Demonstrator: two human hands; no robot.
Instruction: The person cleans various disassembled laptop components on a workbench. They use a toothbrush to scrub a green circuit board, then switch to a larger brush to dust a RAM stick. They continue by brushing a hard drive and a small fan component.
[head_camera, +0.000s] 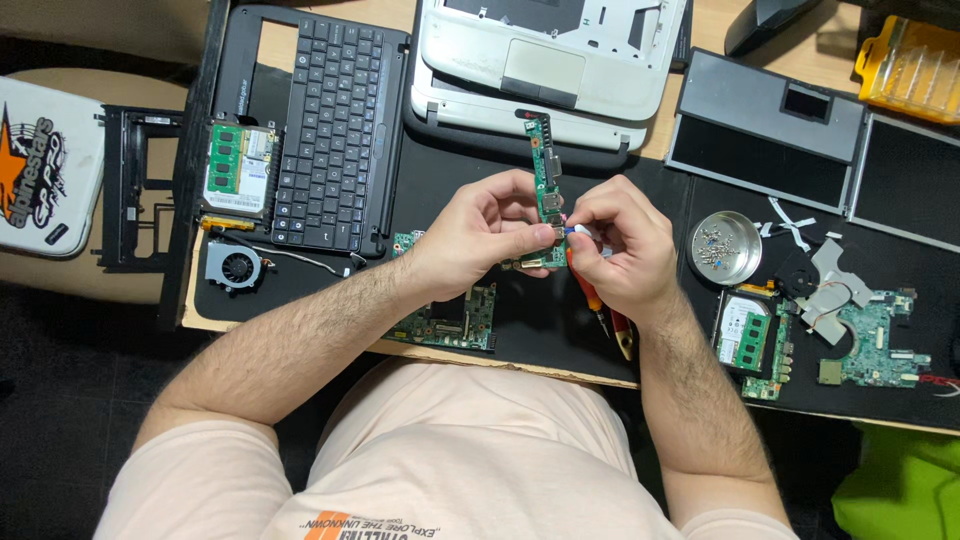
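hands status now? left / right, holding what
Left hand: closed on the narrow green circuit board, held upright over the black mat.
Right hand: fingers pinched at the board's lower end; what they grip cannot be told.

1. Two hands: left hand (475, 235), right hand (615, 250).
2. One narrow green circuit board (546, 170) held between them.
3. Three larger green boards on the mat: (450, 320), (875, 340), (772, 375).
4. Two memory modules: (238, 168), (748, 333).
5. One keyboard (330, 130).
6. One small fan (238, 267).
7. One round metal dish (725, 248), apparently of screws.
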